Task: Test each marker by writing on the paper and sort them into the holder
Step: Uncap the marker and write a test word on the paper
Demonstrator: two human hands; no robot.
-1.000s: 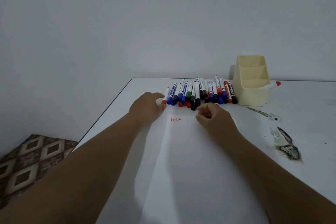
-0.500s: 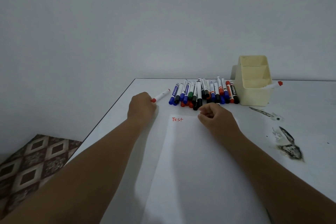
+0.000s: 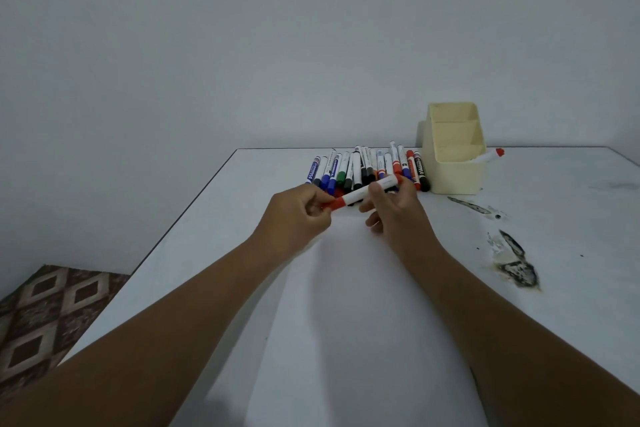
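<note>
The left hand [image 3: 298, 215] covers the cap end of the red marker [image 3: 360, 195], and the right hand [image 3: 394, 208] hides its far end — plus the near tips of several markers in the row [image 3: 367, 168]. Their label print is too small to read. Both forearms run off the bottom edge.

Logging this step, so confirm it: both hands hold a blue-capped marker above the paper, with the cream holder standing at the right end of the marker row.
Wrong on the colour. The head view shows the marker held by the left hand and right hand has a red cap, not blue. The rest stands: it is above the paper, and the cream holder stands at the right end of the marker row.
</note>
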